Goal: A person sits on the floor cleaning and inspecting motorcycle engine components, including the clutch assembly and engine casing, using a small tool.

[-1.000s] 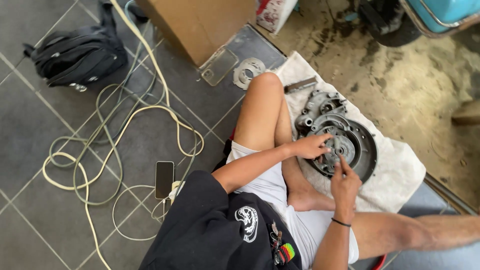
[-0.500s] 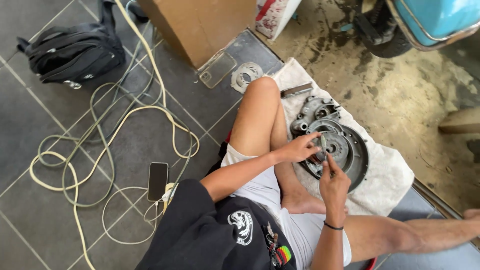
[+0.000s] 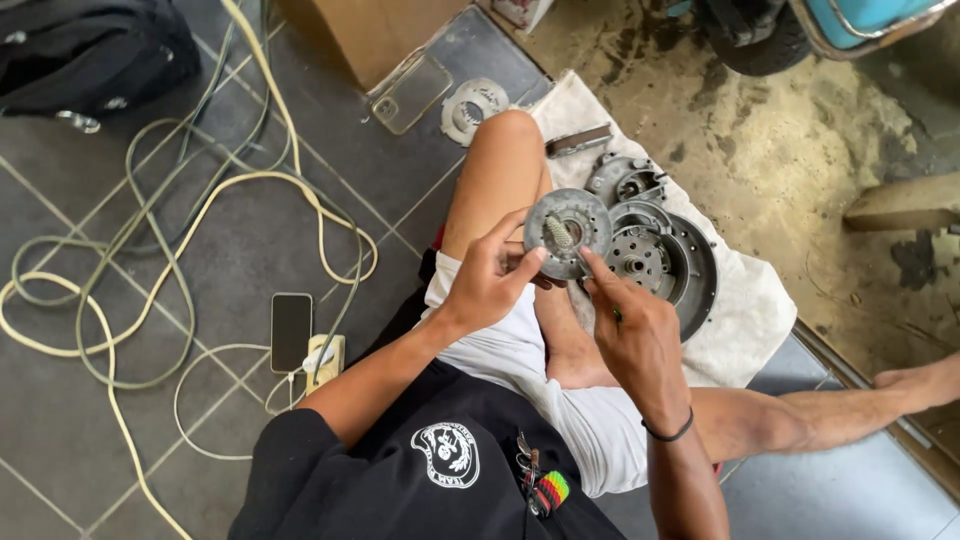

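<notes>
While the left hand [image 3: 480, 285] pinches its rim and the right hand [image 3: 635, 335] grips its lower edge, the round grey metal disc [image 3: 568, 232] with a ribbed shaft in its middle sits lifted above the knee [image 3: 505, 140]. Right of the grip, close by, lies the engine case [image 3: 665, 265] on a white cloth [image 3: 755, 300], with sandy ground [image 3: 800, 150] beyond.

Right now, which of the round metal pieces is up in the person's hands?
The small grey disc with the toothed shaft in its middle, pinched between both hands. The bigger dark engine casing lies on the white cloth, and the pale ring plate lies on the floor tiles.
</notes>
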